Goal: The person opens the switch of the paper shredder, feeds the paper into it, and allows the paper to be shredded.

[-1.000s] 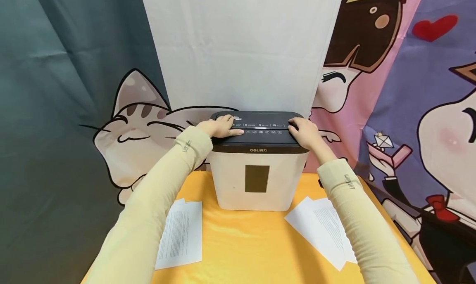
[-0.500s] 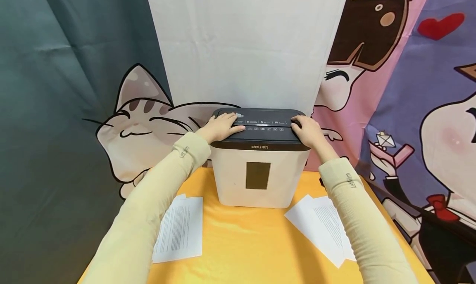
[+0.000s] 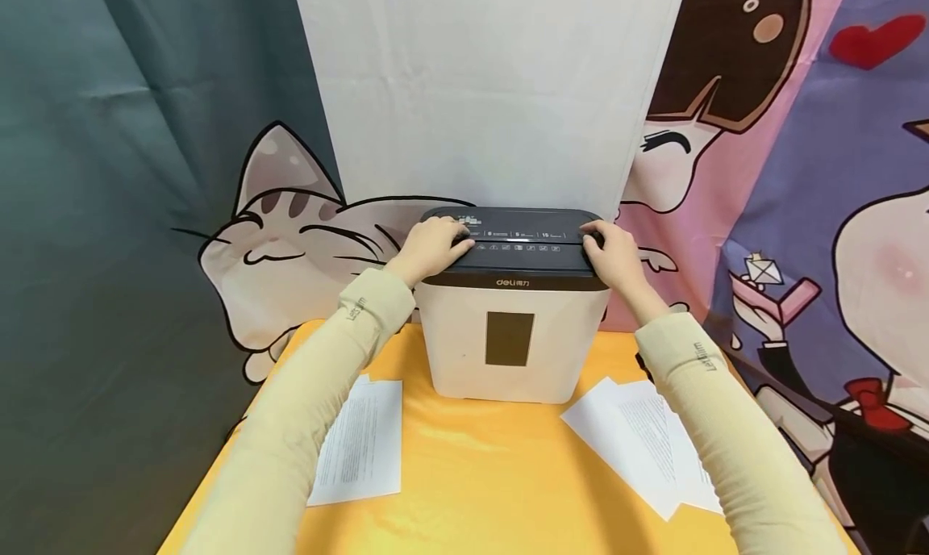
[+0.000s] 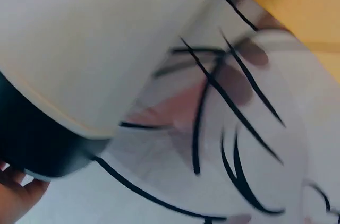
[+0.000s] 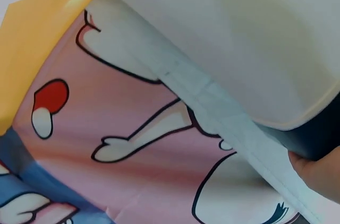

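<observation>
A paper shredder (image 3: 453, 341) with a white bin and a black top (image 3: 526, 258) stands upright on the table. The left hand (image 3: 428, 250) grips the left end of that top, its fingers curled into a dark recess and its thumb along the surface. At the other end the right hand (image 3: 613, 256) grips the matching recess. In the left wrist view, fingertips (image 4: 35, 189) show at the black edge. Part of the right hand (image 5: 321, 173) lies against the black rim in the right wrist view, its other fingers hidden.
Printed sheets (image 3: 359, 446) lie on the yellow tablecloth (image 3: 486, 474) at the left, partly under the left sleeve. More sheets (image 3: 627, 442) fan out at the right near the other sleeve. A cartoon-printed cloth (image 3: 479, 95) hangs close behind the shredder.
The left hand's fingers lay stretched over the black top earlier and are now curled into its recess. The right hand keeps its hold. The head view has shifted slightly.
</observation>
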Available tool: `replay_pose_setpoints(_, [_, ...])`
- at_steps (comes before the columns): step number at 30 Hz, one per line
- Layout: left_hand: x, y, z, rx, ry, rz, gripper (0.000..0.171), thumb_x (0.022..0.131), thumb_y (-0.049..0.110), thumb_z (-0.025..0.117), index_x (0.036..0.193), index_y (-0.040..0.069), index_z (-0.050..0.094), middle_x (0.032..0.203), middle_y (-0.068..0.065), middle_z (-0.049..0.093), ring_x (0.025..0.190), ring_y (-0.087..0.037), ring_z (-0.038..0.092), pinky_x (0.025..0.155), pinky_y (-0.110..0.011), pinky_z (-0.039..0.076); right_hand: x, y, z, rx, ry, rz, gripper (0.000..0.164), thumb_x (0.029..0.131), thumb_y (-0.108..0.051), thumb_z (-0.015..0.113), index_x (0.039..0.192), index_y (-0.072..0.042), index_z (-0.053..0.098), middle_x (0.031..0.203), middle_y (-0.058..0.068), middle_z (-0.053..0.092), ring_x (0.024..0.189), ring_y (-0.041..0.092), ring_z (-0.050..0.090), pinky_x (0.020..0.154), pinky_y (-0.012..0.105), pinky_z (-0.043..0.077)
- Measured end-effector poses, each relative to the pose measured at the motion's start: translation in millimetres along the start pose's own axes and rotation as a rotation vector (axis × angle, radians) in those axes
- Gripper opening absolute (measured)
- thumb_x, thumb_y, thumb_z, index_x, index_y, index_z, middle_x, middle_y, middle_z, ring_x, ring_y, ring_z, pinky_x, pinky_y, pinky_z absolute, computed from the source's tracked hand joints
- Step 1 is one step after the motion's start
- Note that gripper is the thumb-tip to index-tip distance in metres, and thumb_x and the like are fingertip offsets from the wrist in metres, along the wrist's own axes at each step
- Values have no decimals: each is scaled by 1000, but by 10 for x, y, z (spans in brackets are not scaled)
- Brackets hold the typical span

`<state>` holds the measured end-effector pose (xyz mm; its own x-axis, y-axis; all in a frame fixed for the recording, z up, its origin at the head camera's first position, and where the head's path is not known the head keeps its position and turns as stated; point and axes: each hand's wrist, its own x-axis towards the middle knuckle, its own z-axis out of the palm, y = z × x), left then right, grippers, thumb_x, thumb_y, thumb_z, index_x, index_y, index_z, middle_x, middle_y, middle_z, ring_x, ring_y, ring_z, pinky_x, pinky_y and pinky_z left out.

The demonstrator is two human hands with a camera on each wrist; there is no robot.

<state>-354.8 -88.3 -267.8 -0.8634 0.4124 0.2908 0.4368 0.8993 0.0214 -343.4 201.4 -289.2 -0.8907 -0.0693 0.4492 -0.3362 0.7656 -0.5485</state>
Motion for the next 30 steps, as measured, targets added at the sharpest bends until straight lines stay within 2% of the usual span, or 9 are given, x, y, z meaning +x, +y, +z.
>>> replay_pose_setpoints(6, [-34, 94, -39, -3, 62, 36, 32, 97, 34, 51, 115, 14, 67, 115, -6, 67, 109, -26, 60, 92, -42, 48, -143, 22, 15, 117, 91, -59, 29, 95, -8, 47, 119, 3, 60, 124, 24, 57, 122, 37, 49, 104, 51, 35])
replay_pose_setpoints(11, [-129, 123, -97, -109, 143, 31, 30, 97, 33, 51, 109, 13, 70, 104, -4, 71, 95, -21, 65, 82, -37, 51, -230, 13, 39, 193, 139, -113, 27, 95, -6, 49, 118, 1, 61, 120, 22, 59, 117, 35, 52, 101, 48, 38])
replay_pose_setpoints(14, [-209, 137, -103, -211, 208, 26, 28, 97, 31, 51, 97, 13, 72, 85, -3, 71, 74, -18, 62, 68, -32, 49, -277, 17, 84, 260, 222, -157, 25, 94, -2, 49, 113, 1, 64, 114, 21, 62, 106, 29, 56, 94, 34, 42])
replay_pose_setpoints(16, [-266, 153, -90, -267, 259, 27, 28, 97, 30, 51, 87, 12, 71, 70, -3, 64, 61, -16, 54, 59, -29, 42, -318, 9, 132, 305, 300, -194, 23, 93, 2, 48, 109, 3, 66, 109, 21, 64, 99, 25, 56, 88, 21, 41])
replay_pose_setpoints(19, [-371, 197, -66, -318, 332, 19, 31, 97, 27, 51, 76, 10, 67, 57, -3, 54, 52, -15, 42, 53, -26, 31, -408, -29, 209, 361, 420, -250, 22, 91, 9, 46, 100, 8, 67, 105, 24, 64, 94, 23, 55, 82, 11, 37])
replay_pose_setpoints(21, [-451, 243, -45, -357, 374, 4, 30, 96, 26, 52, 78, 10, 69, 57, -2, 56, 51, -14, 42, 52, -25, 31, -489, -74, 246, 393, 476, -281, 21, 90, 12, 46, 95, 11, 66, 104, 27, 63, 94, 20, 55, 78, 9, 36])
replay_pose_setpoints(24, [-585, 320, -16, -424, 428, -18, 29, 95, 25, 53, 82, 8, 72, 63, -3, 65, 54, -14, 53, 55, -27, 39, -635, -148, 285, 432, 522, -320, 20, 88, 15, 46, 90, 12, 65, 102, 27, 62, 96, 11, 54, 70, 8, 35])
replay_pose_setpoints(27, [-716, 390, 24, -483, 478, -25, 26, 94, 24, 55, 86, 8, 74, 69, -3, 71, 60, -14, 63, 60, -29, 46, -787, -229, 320, 460, 527, -358, 20, 88, 14, 46, 89, 9, 66, 100, 24, 62, 98, 5, 54, 72, 9, 38])
replay_pose_setpoints(30, [-834, 440, 73, -521, 513, -24, 24, 93, 23, 57, 84, 9, 74, 69, -1, 72, 57, -12, 63, 59, -29, 45, -915, -287, 374, 483, 517, -399, 21, 88, 13, 47, 89, 6, 67, 98, 22, 63, 99, 5, 55, 84, 14, 42])
